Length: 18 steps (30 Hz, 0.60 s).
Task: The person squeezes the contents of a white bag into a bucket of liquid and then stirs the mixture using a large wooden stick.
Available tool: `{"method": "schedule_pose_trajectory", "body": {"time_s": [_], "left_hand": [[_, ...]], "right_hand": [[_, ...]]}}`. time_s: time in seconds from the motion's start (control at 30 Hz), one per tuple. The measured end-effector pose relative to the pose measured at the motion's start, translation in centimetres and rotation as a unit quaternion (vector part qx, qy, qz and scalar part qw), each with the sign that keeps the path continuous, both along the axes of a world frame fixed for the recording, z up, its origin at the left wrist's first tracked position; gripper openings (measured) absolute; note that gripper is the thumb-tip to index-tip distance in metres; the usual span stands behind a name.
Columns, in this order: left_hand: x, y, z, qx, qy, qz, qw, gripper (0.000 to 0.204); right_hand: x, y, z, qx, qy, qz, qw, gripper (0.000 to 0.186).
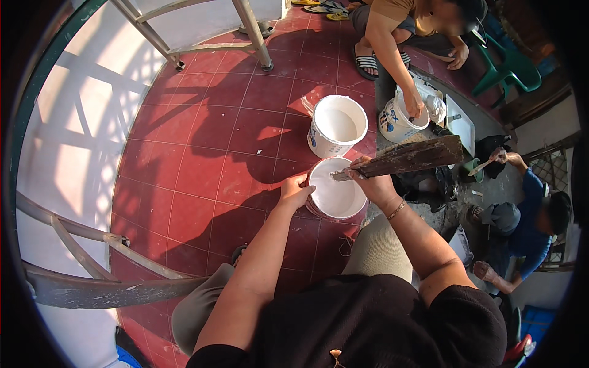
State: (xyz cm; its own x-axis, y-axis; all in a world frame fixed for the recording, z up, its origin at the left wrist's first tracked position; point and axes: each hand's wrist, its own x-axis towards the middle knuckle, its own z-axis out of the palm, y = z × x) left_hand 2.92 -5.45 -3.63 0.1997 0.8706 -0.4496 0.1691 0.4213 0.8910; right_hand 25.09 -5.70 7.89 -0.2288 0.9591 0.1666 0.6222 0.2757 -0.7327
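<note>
In front of me stands a bucket (336, 217) with a reddish outer wall, holding white paint (334, 195). My left hand (297, 192) grips its left rim, thumb over the edge. My right hand (375, 183) is closed round a worn, dark wooden board (417, 159). The board slants over the bucket, its narrow end dipping into the paint and its broad end pointing right. Just beyond is a white bucket (319, 142), with white paint inside and brush-like bristles or sticks at its left rim.
A crouching person reaches into another white bucket (392, 126) ahead on the right. At far right, a second person in blue holds a brush-like tool (481, 167). Metal frames (251, 30) stand along the white wall at left. A green chair (506, 67) is at upper right.
</note>
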Motion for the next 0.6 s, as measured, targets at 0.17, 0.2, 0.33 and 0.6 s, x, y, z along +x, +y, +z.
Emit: {"method": "schedule_pose_trajectory", "body": {"time_s": [0.17,0.2,0.33,0.6], "left_hand": [[-0.5,-0.1,1.2,-0.012,0.038,0.001,0.999,0.057],[-0.7,-0.2,1.3,-0.012,0.038,0.002,0.999,0.057],[-0.2,0.0,1.3,-0.020,0.022,0.001,1.000,0.061],[-0.6,0.0,1.2,-0.028,0.013,-0.008,1.000,0.062]], "right_hand": [[0.0,-1.5,3.2,-0.057,-0.033,-0.033,0.997,0.016],[-0.3,-1.9,3.5,-0.093,0.002,-0.038,0.995,0.016],[-1.3,-2.2,1.5,-0.227,0.156,-0.061,0.959,0.013],[-0.1,0.0,0.8,-0.064,-0.057,-0.043,0.995,0.012]]}}
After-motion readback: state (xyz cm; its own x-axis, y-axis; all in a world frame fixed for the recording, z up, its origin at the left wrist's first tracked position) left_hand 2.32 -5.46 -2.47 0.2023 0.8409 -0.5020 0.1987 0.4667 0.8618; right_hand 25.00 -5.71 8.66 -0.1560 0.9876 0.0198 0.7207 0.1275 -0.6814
